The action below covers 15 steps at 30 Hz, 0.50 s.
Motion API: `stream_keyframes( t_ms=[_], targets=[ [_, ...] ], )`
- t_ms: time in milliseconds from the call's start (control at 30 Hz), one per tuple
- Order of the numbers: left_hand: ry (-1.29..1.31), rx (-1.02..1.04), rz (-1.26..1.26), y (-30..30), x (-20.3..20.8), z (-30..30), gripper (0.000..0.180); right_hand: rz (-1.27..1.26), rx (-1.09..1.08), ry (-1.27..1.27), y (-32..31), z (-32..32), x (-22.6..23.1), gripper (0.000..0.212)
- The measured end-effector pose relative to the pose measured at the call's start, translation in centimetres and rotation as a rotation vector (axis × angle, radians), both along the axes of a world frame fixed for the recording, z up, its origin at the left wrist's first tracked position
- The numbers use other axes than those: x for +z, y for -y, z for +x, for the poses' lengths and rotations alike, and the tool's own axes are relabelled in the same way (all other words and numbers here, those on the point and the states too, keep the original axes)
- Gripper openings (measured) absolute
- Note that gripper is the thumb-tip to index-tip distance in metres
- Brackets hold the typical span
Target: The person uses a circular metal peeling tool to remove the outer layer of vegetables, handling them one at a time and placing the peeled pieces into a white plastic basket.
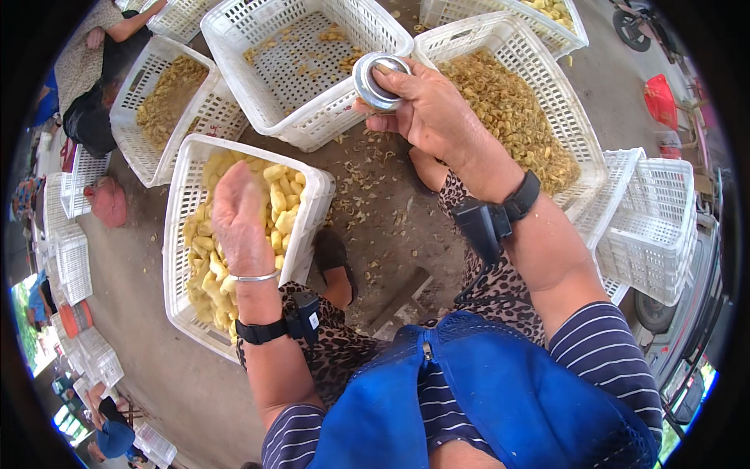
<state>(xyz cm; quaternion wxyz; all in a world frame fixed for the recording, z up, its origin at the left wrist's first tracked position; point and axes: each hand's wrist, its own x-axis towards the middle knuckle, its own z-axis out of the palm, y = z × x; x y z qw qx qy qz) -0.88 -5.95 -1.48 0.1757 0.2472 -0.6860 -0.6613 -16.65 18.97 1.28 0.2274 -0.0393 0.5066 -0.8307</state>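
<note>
Since the metal disc (367, 87) is round, it shows no long axis; its shiny face points up, over the far crate (308, 129), at its near rim toward the right. The right hand (439, 111) pinches it, thumb on top, other fingers curled below. Near left, the left hand (240, 215) blurs above yellow pieces (287, 195) in the left crate (173, 234); whether its fingers pinch anything, I cannot tell. Handling these pieces seems the step underway; a next move would call for a steady disc. Scraps (508, 117) lie in the right crate (560, 102).
</note>
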Motion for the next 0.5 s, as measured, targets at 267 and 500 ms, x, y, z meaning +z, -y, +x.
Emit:
stream_keyframes(
  t_ms=[267, 500],
  targets=[
    [-0.018, -0.244, 0.175, -4.0, -0.5, -2.1, 0.029, -0.030, 0.025, -0.022, 0.3, -1.0, -1.1, 0.032],
    [-0.090, -0.184, 0.598, -4.8, 0.3, -2.7, 0.029, 0.209, 0.059, -0.178, 1.1, 0.2, -0.6, 0.032]
  ],
)
